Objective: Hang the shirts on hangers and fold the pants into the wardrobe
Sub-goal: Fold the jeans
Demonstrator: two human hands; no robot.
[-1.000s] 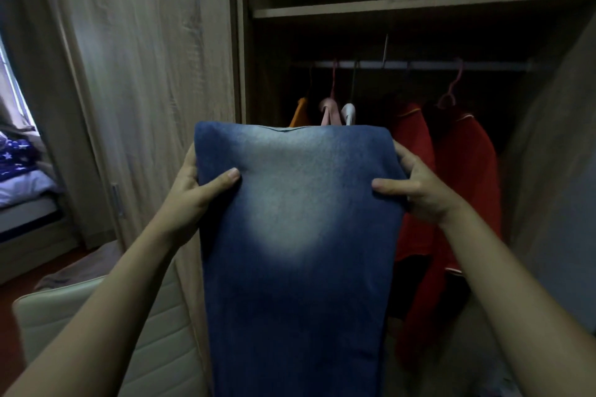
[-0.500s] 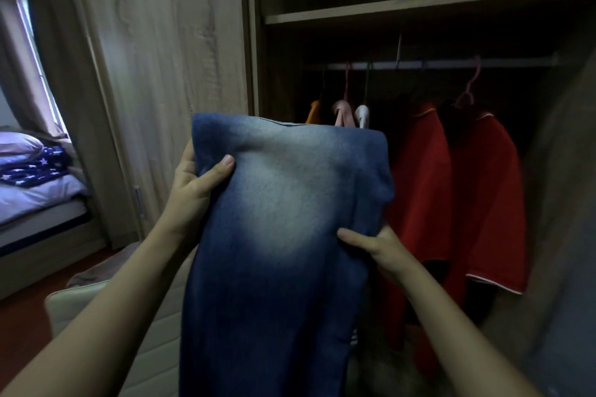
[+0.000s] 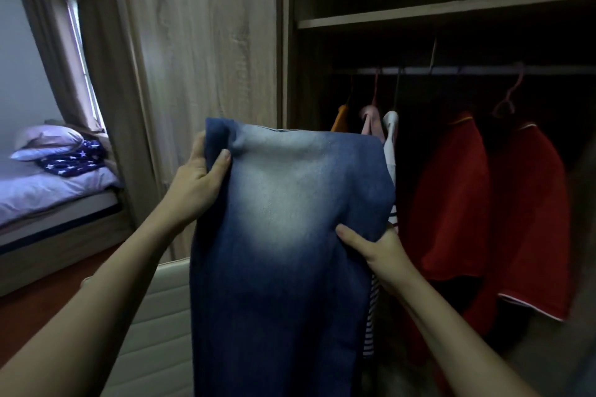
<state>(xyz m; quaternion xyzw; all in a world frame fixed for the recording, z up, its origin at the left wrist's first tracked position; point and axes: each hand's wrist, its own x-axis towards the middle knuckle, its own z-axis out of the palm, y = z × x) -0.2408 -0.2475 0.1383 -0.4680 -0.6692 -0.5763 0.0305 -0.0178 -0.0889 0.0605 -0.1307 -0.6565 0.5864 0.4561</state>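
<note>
Blue faded jeans (image 3: 283, 235) hang in front of me, folded lengthwise, their lower part running out of the bottom of the frame. My left hand (image 3: 196, 180) grips the upper left corner, thumb on the front. My right hand (image 3: 374, 248) pinches the right edge lower down, at mid height. Behind them the open wardrobe shows a metal rail (image 3: 467, 70) with two red shirts (image 3: 483, 203) on hangers, plus an orange, a pink and a white striped garment (image 3: 390, 145) further left.
A wooden shelf (image 3: 445, 13) runs above the rail. The wardrobe's wooden door panel (image 3: 200, 42) stands at left. A cream padded chair back (image 3: 154, 316) is below my left arm. A bed with pillows (image 3: 48, 177) and a curtained window lie far left.
My right hand let go of the jeans' top right corner and slid down the right edge to mid height. The view has shifted right, towards the wardrobe's inside.
</note>
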